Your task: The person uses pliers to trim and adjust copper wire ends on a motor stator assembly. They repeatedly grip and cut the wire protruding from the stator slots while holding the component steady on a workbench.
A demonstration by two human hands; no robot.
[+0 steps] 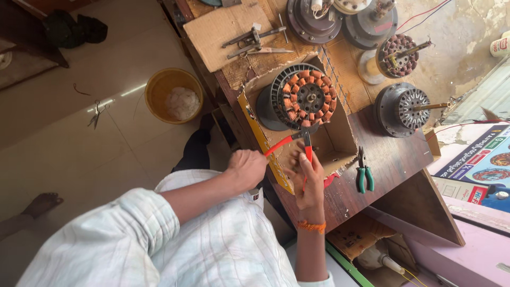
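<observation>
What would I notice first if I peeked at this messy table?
Probably the round fan motor part with shiny copper coils, sitting in an open cardboard box mid-table. Just below, the left hand and right hand each hold a handle of the red-handled cutters, whose tips touch the coils. Green pliers lie to the right.

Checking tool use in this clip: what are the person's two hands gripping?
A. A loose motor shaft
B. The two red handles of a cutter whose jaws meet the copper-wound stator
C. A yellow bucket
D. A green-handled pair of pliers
B: the left hand and right hand each grip one handle of the red-handled cutter, its jaws at the lower edge of the stator; the green-handled pliers lie untouched on the bench.
</observation>
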